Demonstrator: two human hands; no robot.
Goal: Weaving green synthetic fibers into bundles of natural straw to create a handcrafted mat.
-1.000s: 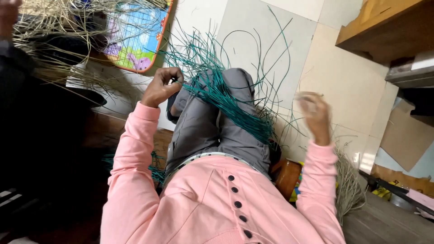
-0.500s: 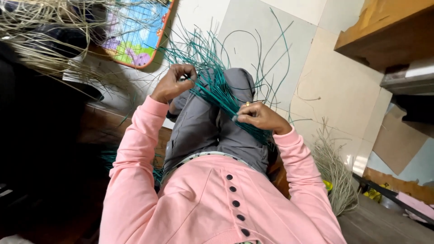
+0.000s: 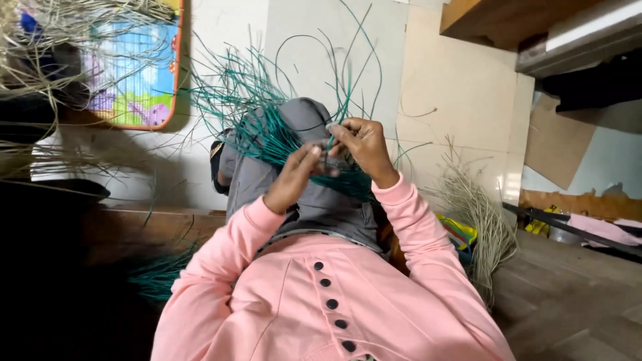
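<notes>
Now I pinch the green strips (image 3: 267,137).
My left hand (image 3: 294,175) and right hand (image 3: 361,147) grip them; they seem light and bendy.

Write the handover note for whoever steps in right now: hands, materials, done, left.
Left hand: raised over the lap, fingers pinching teal strands.
Right hand: beside it, fingers closed on the same strands.
Teal strands: a bundle lying across the grey-clad knees, loose ends fanning up toward the tiled wall.
Pale straw bundle: on the floor at the right, untouched.
Done: no woven section can be made out.
Left: most strands hang loose.
</notes>
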